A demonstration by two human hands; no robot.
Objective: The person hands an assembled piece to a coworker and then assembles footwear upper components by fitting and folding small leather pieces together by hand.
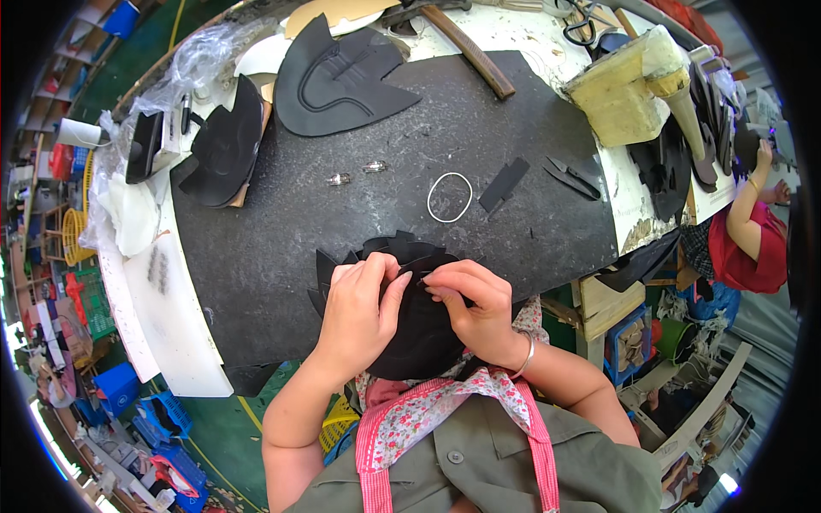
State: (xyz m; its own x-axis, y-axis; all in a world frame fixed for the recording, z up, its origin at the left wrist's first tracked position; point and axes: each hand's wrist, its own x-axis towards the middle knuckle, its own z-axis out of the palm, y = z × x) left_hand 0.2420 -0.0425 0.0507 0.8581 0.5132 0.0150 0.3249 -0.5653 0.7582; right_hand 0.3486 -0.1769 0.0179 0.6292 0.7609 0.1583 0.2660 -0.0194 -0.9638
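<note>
Head view: both hands work a fanned stack of black cut pieces (402, 282) at the near edge of the dark worktop (282, 248). The left hand (359, 308) lies over the stack, its grip closed with thumb and fingers pinching the top piece's edge. The right hand (475, 303) meets it, fingertips pinched shut on the same edge. Peeling one piece cleanly probably calls for a steady press from the left while the right lifts only the top layer. Both wrists bend inward, forearms rising from below. A white rubber band (450, 197) and small snips (571, 177) lie well apart.
</note>
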